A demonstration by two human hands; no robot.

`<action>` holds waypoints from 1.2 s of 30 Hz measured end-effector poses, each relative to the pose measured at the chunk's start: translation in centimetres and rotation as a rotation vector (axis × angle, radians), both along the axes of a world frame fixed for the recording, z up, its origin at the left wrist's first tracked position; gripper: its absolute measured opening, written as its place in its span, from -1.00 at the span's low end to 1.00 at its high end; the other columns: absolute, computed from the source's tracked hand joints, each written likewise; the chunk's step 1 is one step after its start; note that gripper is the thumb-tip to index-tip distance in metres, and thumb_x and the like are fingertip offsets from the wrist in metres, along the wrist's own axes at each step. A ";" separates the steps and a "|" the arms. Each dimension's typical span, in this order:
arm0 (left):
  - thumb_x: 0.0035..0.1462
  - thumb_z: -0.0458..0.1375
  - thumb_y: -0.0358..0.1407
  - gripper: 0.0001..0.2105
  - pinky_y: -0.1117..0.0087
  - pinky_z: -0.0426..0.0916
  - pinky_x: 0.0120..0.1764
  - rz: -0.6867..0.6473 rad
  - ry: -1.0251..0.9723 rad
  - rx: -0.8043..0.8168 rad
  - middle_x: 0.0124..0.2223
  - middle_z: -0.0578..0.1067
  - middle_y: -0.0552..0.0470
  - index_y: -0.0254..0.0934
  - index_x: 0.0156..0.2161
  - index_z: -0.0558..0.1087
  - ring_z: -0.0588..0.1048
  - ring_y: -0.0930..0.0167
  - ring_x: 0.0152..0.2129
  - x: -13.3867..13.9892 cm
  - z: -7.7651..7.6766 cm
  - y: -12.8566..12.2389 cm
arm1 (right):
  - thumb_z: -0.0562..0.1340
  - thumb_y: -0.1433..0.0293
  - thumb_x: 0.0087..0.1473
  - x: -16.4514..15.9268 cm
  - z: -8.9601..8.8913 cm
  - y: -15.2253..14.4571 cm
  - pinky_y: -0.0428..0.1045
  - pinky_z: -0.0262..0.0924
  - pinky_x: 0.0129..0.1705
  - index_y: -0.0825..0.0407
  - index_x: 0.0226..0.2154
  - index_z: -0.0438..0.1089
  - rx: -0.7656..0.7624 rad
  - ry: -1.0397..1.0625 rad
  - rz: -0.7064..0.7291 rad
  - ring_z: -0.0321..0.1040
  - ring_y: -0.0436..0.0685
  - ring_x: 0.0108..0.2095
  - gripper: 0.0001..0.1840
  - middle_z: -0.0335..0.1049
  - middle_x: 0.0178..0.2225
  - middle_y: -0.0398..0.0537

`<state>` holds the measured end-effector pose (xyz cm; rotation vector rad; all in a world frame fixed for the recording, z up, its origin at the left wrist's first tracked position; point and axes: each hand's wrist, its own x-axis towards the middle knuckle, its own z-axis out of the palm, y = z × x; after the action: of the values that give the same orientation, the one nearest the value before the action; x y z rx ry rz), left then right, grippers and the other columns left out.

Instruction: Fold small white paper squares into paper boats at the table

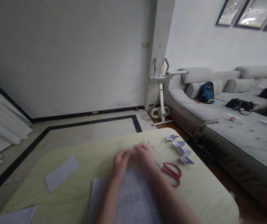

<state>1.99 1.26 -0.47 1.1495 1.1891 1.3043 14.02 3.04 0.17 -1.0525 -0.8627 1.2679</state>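
My left hand [120,160] and my right hand [144,154] meet above the far end of an open notebook [135,199]. Between their fingertips is a small piece of white paper [133,151], pinched from both sides and mostly hidden. Its exact shape is blurred. Red-handled scissors [172,172] lie just right of my right wrist, their blades partly covered by it. Beyond my right hand, thin paper scraps [152,146] are scattered on the wooden table [91,155]. Several small folded paper pieces [180,149] stand in a row near the table's right edge.
A white paper strip [62,172] lies on the left of the table, with another white sheet [18,216] at the near left corner. Past the table are an exercise machine [161,96] and a grey sofa [194,109] holding a blue backpack [207,92] and a black bag [239,105].
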 end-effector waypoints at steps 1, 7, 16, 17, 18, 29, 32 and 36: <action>-0.04 0.19 -0.13 -0.71 0.38 0.38 -0.33 0.004 -0.001 0.001 -0.39 0.55 -0.06 -0.37 -0.34 0.51 0.50 0.36 -0.45 0.0 0.1 0.0 | 0.29 0.29 -0.22 -0.1 -0.1 0.0 -0.13 0.06 -0.58 0.06 -0.64 0.30 0.003 -0.004 0.003 0.13 -0.05 -0.65 -0.79 0.20 -0.70 -0.25; -0.06 0.20 -0.12 -0.71 0.39 0.38 -0.35 0.026 -0.004 0.013 -0.38 0.55 -0.04 -0.36 -0.37 0.51 0.49 0.36 -0.44 -0.1 0.2 0.0 | 0.30 0.31 -0.24 -0.8 0.0 -0.4 -0.10 0.14 -0.51 0.06 -0.56 0.36 0.017 0.019 0.108 0.24 0.00 -0.58 -0.83 0.33 -0.61 -0.20; -0.03 0.18 -0.16 -0.75 0.37 0.34 -0.24 0.029 0.041 0.027 -0.35 0.56 -0.03 -0.34 -0.35 0.51 0.49 0.33 -0.36 0.2 1.2 -0.4 | 0.30 0.27 -0.21 -0.2 0.3 -0.4 -0.11 0.12 -0.50 0.07 -0.63 0.30 -0.009 0.003 0.101 0.21 -0.02 -0.58 -0.76 0.26 -0.65 -0.21; -0.03 0.17 -0.17 -0.76 0.37 0.34 -0.24 0.036 0.052 0.035 -0.36 0.56 -0.02 -0.34 -0.36 0.51 0.49 0.33 -0.37 0.1 1.3 -0.4 | 0.30 0.27 -0.20 -0.2 0.3 -0.4 -0.11 0.12 -0.50 0.06 -0.63 0.29 -0.008 0.006 0.098 0.20 -0.02 -0.58 -0.76 0.26 -0.65 -0.21; -0.02 0.17 -0.18 -0.77 0.39 0.33 -0.25 0.040 0.061 0.042 -0.38 0.55 -0.01 -0.34 -0.37 0.51 0.48 0.34 -0.37 0.1 1.4 -0.5 | 0.30 0.27 -0.21 -0.3 0.3 -0.4 -0.11 0.11 -0.51 0.06 -0.63 0.28 -0.008 0.005 0.092 0.19 -0.02 -0.59 -0.76 0.25 -0.65 -0.22; 0.02 0.12 -0.15 -0.74 0.53 0.09 -0.67 0.053 0.062 -0.009 -0.78 0.17 0.23 -0.30 -0.55 0.37 0.16 0.55 -0.80 -0.1 1.6 -0.8 | 0.16 0.33 -0.09 -0.6 0.2 -0.5 -0.12 -0.01 -0.51 0.07 -0.67 0.26 0.128 -0.318 0.017 0.10 -0.04 -0.58 -0.77 0.17 -0.67 -0.23; 0.00 0.13 -0.14 -0.73 0.54 0.03 -0.71 0.056 0.018 -0.021 -0.80 0.12 0.25 -0.29 -0.57 0.34 0.11 0.57 -0.83 0.1 1.6 -0.8 | 0.12 0.37 -0.06 -0.5 0.5 -0.8 -0.12 -0.02 -0.50 0.07 -0.66 0.23 0.160 -0.384 0.038 0.08 -0.04 -0.56 -0.78 0.14 -0.66 -0.24; -0.01 0.14 -0.16 -0.73 0.55 -0.02 -0.74 0.090 0.018 -0.034 -0.81 0.09 0.26 -0.28 -0.60 0.31 0.06 0.59 -0.85 0.0 1.9 -0.8 | 0.11 0.38 -0.04 -0.5 0.9 -1.2 -0.13 -0.04 -0.51 0.07 -0.67 0.20 0.175 -0.404 0.083 0.07 -0.05 -0.56 -0.76 0.11 -0.65 -0.24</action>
<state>1.97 0.41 1.45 1.0962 1.2847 1.3379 13.47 1.87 1.03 -1.1595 -1.3114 1.0389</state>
